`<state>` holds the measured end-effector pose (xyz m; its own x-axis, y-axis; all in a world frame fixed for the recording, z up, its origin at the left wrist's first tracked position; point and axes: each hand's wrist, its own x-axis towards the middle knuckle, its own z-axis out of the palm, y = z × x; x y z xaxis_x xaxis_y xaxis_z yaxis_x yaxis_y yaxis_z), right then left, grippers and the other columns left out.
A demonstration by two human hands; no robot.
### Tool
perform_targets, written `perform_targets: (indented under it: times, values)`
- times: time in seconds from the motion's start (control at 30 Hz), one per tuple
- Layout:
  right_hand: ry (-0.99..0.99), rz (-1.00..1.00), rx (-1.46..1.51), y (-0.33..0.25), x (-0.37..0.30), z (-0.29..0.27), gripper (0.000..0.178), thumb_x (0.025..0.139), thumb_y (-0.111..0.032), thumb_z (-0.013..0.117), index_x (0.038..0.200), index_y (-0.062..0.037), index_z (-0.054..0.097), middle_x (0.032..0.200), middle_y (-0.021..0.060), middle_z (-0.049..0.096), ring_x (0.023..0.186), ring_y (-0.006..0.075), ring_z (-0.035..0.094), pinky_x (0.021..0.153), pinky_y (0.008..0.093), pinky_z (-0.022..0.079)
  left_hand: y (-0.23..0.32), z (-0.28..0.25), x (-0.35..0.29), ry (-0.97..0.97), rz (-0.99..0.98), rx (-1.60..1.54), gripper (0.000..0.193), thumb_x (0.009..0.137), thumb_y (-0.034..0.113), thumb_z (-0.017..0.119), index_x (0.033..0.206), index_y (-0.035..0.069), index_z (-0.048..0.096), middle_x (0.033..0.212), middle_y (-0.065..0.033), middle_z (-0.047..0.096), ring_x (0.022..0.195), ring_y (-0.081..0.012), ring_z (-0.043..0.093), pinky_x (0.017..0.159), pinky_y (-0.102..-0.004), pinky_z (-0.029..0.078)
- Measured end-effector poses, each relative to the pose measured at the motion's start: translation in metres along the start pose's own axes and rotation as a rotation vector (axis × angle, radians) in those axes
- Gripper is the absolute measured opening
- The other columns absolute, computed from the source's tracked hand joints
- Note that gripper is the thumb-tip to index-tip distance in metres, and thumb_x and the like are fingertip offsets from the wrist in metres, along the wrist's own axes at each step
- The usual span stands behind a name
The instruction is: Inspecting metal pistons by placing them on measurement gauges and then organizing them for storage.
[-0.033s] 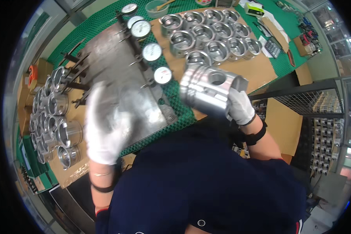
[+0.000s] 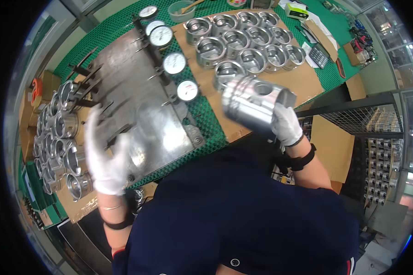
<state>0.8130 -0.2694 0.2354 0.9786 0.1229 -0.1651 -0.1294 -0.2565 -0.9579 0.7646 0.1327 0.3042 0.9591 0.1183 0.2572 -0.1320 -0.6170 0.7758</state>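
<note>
My right hand (image 2: 287, 127), in a white glove, grips a shiny metal piston (image 2: 248, 104) by its skirt end. The piston is tilted in the air over the front of a cardboard sheet (image 2: 303, 81), its ringed end to the left and its pin hole showing. My gloved left hand (image 2: 107, 167) is empty, thumb and fingers apart, a little blurred. It hovers over the left front edge of a steel plate (image 2: 147, 110), near a group of pistons (image 2: 65, 123) on the left. Dial gauges (image 2: 174, 63) line the plate's right side.
Several pistons (image 2: 236, 40) stand in rows on the right cardboard. Behind are a bowl (image 2: 180, 17) with a wooden-handled tool and a calculator (image 2: 318, 57). Dark metal fixtures (image 2: 85, 75) rise along the plate's left side. A black mesh rack (image 2: 367, 117) stands at the right.
My left hand has moved left, off the middle of the plate towards the left pistons. The piston in my right hand has shifted slightly to the right.
</note>
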Motion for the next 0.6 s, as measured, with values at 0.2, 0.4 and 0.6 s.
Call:
perform_targets:
  times: [0.2, 0.4, 0.6]
  values:
    - [0.546, 0.443, 0.047, 0.077, 0.039, -0.126, 0.033, 0.098, -0.033, 0.05, 0.093, -0.0035, 0.064, 0.068, 0.0087, 0.062, 0.044, 0.0168, 0.054, 0.037, 0.0304, 0.043, -0.152, -0.145, -0.067, 0.32, -0.505, 0.974, 0.07, 0.088, 0.017, 0.069, 0.149, 0.004, 0.035, 0.148, -0.0222, 0.043, 0.134, -0.0353, 0.047, 0.113, -0.0403, 0.036]
    - [0.628, 0.643, -0.038, 0.16, 0.104, -0.217, 0.035, 0.099, -0.03, 0.043, 0.09, -0.004, 0.065, 0.073, 0.0114, 0.067, 0.053, 0.0215, 0.064, 0.047, 0.0354, 0.054, -0.196, -0.176, -0.093, 0.114, -0.878, 0.892, 0.055, 0.088, 0.026, 0.068, 0.138, 0.007, 0.052, 0.125, -0.0175, 0.065, 0.118, -0.033, 0.061, 0.1, -0.0421, 0.046]
    - [0.782, 0.531, 0.051, 0.186, 0.116, -0.224, 0.036, 0.098, -0.044, 0.052, 0.091, -0.0097, 0.063, 0.069, 0.0067, 0.057, 0.051, 0.0202, 0.058, 0.049, 0.0336, 0.054, -0.206, -0.167, -0.088, 0.141, -0.913, 0.908, 0.054, 0.091, 0.034, 0.066, 0.133, 0.003, 0.056, 0.118, -0.0192, 0.068, 0.108, -0.0338, 0.066, 0.093, -0.0416, 0.048]
